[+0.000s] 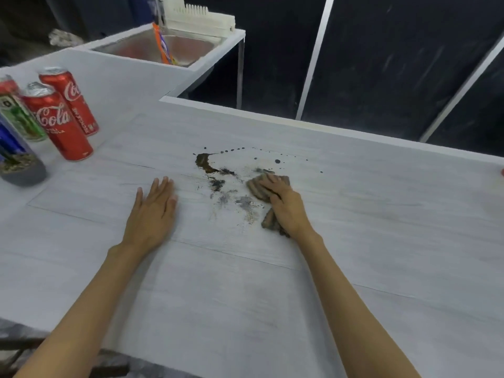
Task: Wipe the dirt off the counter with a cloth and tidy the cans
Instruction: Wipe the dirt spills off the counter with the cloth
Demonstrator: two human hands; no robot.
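A patch of dirt (222,184) lies mid-counter: a brown puddle, dark smears and small black drops trailing to the right. My right hand (286,204) presses a crumpled brown-grey cloth (257,188) onto the right side of the smears. My left hand (152,211) lies flat and open on the pale counter (245,296), left of the dirt. At the far left stand two red cola cans (61,124), a green-and-white can (19,115) and a blue can (13,156), all upright and close together.
A steel sink (163,47) is set in the counter's back section, with an orange bottle (162,45) leaning in it and a white rack (201,20) behind. The counter's far edge (300,122) drops to a dark floor. A red object (502,171) peeks in at the right border.
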